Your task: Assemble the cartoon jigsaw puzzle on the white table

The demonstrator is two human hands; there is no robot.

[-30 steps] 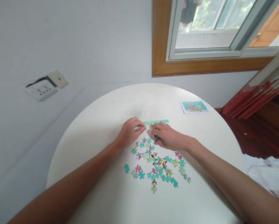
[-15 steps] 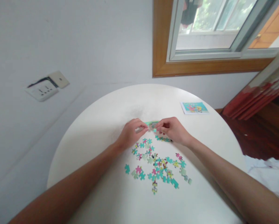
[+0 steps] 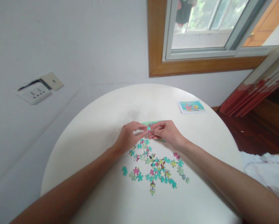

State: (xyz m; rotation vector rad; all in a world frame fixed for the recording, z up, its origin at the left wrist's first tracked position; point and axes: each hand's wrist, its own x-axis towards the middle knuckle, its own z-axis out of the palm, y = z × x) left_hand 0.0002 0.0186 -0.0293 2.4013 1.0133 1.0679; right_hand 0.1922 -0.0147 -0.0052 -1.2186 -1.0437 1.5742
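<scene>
My left hand [image 3: 128, 137] and my right hand [image 3: 166, 132] meet over the far side of the loose pieces, fingertips almost touching. Both are closed in a pinch on a small teal jigsaw puzzle piece [image 3: 148, 128] with a bit of pink below it; whether this is one piece or two I cannot tell. Just behind the fingers lies a joined green strip of puzzle [image 3: 157, 121], partly covered by my right hand. Nearer to me, several loose puzzle pieces [image 3: 156, 168] in teal, pink, yellow and pale green are scattered between my forearms.
A round white table [image 3: 88, 130] carries everything. At its far right lies a small picture card [image 3: 192, 106] with cartoon figures on teal. Beyond stand a wall with a socket [image 3: 34, 92], a wood-framed window [image 3: 202, 66] and a red and cream curtain [image 3: 244, 93].
My hands have come together, the right one moving left until its fingertips meet the left's at the teal piece. The whole view has shifted slightly.
</scene>
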